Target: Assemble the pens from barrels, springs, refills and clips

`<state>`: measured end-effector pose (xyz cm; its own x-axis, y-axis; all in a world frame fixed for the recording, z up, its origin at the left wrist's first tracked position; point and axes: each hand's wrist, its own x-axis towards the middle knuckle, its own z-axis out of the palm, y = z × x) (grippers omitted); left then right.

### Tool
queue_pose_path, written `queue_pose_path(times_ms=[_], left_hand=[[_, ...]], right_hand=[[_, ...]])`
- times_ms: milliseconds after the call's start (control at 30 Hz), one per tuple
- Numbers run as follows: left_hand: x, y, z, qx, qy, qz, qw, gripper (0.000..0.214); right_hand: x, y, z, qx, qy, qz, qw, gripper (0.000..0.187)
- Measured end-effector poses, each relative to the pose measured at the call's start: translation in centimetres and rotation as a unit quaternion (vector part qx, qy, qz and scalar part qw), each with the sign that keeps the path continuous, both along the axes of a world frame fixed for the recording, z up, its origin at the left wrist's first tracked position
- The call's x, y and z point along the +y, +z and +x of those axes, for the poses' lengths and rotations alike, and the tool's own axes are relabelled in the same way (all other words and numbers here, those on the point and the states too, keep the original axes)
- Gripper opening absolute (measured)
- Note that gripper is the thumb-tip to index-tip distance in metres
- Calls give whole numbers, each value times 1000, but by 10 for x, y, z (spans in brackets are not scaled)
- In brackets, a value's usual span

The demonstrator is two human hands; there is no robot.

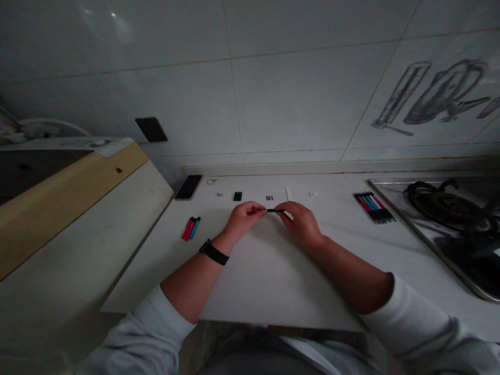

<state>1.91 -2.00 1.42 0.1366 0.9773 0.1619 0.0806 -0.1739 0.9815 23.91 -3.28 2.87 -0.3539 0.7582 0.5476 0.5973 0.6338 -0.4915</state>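
Over the middle of the white counter, my left hand (247,214) and my right hand (301,220) meet at a thin black pen part (271,210). Each hand pinches one end, and the fingertips cover those ends. Just behind them lie small dark pieces (269,198), probably springs, and white sticks (288,194), probably refills. Further left are black grip sleeves (238,196) in a row and tiny metallic pieces (219,194). Some small clear pieces (311,195) sit to the right. Red and blue pen barrels (190,228) rest left of my left wrist.
A row of pens (374,208) with black and coloured barrels lies right, beside the gas stove (433,208). At the back left are a phone (189,187) and a thin ring (211,182). A pale appliance (97,224) borders the counter's left side; the tiled wall (289,104) closes the back.
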Motion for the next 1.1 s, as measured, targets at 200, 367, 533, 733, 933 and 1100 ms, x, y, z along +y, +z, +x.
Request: queue_pose_path(times_ms=[200,367,533,733,933,1100], left_hand=[[-2,1,2,-21,-12,-33,999,28],[-2,0,0,-13,-6,-1,1000,26],[-1,1,-2,12,8,47,999,22],[0,0,-2,30,17,62,997,21],[-2,2,-3,34,18,72,997,16],[1,-2,-4,38,14,66,997,17]], right_hand=[[1,0,0,-2,23,79,997,19],[1,-1,-1,-4,-3,56,998,17],[3,-7,0,-3,-13,0,1000,24],[5,-10,1,12,8,15,1000,18],[4,-7,1,11,-3,-27,1000,24],[4,-7,1,-2,1,-19,1000,15]])
